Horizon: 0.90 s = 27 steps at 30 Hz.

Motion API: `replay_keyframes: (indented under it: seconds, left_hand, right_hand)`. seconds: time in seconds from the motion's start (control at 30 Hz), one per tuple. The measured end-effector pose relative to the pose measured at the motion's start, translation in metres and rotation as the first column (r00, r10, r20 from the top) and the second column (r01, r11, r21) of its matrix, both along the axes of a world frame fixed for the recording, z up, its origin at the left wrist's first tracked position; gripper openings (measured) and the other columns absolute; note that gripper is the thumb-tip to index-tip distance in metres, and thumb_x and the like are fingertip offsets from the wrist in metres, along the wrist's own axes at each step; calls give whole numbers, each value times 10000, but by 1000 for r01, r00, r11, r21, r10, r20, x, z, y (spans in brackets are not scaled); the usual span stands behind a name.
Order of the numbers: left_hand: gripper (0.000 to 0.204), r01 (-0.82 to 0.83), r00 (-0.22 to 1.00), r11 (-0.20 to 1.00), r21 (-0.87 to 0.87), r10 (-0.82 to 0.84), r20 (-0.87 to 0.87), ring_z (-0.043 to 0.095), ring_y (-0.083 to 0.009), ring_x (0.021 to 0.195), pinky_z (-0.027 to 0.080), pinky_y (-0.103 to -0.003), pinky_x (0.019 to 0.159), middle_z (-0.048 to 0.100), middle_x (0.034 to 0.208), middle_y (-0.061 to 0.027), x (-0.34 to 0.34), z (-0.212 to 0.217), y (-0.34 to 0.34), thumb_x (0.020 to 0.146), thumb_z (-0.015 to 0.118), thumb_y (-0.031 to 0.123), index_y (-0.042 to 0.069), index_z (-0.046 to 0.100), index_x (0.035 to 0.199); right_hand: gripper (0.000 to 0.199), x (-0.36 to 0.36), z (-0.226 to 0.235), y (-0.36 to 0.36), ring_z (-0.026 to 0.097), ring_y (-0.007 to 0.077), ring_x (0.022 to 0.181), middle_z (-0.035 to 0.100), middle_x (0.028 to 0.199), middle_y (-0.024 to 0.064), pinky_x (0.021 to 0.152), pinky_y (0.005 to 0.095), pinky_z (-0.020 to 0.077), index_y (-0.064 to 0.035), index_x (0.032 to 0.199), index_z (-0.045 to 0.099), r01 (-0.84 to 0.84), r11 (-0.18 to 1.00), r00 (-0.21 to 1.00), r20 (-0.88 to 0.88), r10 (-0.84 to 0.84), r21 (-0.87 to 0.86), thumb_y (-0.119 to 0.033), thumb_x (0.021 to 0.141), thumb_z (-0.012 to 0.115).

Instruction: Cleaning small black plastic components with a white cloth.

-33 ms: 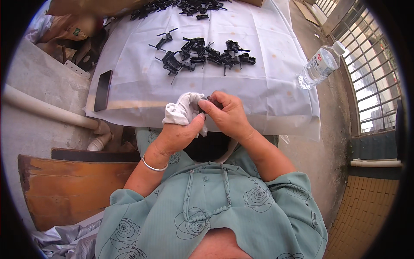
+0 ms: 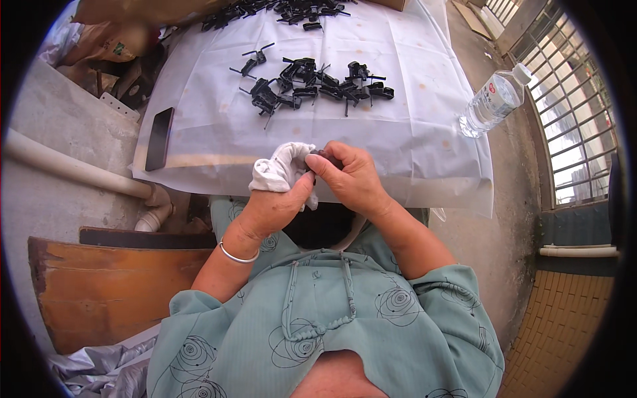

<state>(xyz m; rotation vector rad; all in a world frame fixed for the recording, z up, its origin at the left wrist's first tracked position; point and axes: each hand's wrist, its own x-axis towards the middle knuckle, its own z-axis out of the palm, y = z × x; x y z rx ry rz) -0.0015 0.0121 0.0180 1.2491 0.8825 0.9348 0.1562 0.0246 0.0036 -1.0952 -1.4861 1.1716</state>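
Observation:
My left hand (image 2: 284,202) is closed, its fingers wrapped in a bunched white cloth (image 2: 279,166). The thumb presses a small black plastic part (image 2: 316,156) that shows between my two hands, just over the table's near edge. My right hand (image 2: 350,171) pinches the same part from the other side with thumb and bent fingers, which hide most of it. Beyond the hands, several black plastic clips (image 2: 302,89) with thin stems lie in a loose cluster. A bigger heap of similar black parts (image 2: 292,10) sits at the far end.
A white plastic sheet (image 2: 219,79) covers the table. To the left lies a dark phone (image 2: 159,139); on the right stands a clear water bottle (image 2: 494,103). A pale pipe (image 2: 79,166) and a wooden board (image 2: 119,282) are at my left, a barred window (image 2: 564,99) at right.

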Motion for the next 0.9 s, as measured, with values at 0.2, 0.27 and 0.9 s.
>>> replay_keyframes:
  seconds: [0.2,0.27,0.9]
  left_hand:
    - [295,-98,990,993,63,103,-95,577,-103,687,473,-217,560,579,914,-71,4,0,-4,842,498,-2,-17,489,1136]
    - [292,-134,979,984,118,150,-139,588,-120,723,489,-234,604,579,916,-72,7,-5,-5,839,505,4,-20,498,1130]
    - [326,-81,994,997,-16,80,-70,389,-42,507,338,-179,447,518,779,-26,0,-5,2,893,378,65,27,363,1217]
  right_hand:
    - [246,1,0,-6,376,87,571,457,590,30,510,267,361,0,736,518,-102,965,988,137,71,241,-172,911,498]
    - [269,-2,2,-7,444,352,542,503,621,185,526,374,395,16,699,485,-49,980,982,189,12,192,-169,894,493]
    - [69,23,-3,0,486,116,567,542,641,76,523,260,405,-25,837,628,-146,911,964,264,42,386,-51,775,643]
